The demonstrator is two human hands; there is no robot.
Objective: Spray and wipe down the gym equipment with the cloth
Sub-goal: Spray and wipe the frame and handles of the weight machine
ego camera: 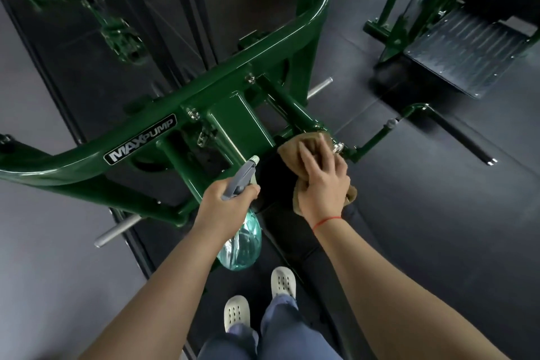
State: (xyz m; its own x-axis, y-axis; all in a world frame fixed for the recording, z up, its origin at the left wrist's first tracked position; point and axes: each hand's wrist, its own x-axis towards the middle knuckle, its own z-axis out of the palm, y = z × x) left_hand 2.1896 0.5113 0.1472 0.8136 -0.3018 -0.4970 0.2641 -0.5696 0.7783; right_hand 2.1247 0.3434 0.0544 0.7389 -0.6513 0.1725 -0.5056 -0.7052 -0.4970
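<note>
Cloth (295, 146), brown: under your right hand (323, 181), fingers spread flat, pressed on the green machine frame (187, 96). Spray bottle (244, 231), teal with grey trigger head: gripped in your left hand (225, 202), just beside the cloth.

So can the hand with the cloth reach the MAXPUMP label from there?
Probably, with a stretch. The right hand presses the cloth on the green frame, and the label is further left on that frame. The left hand holding the spray bottle sits partly in between.
</note>
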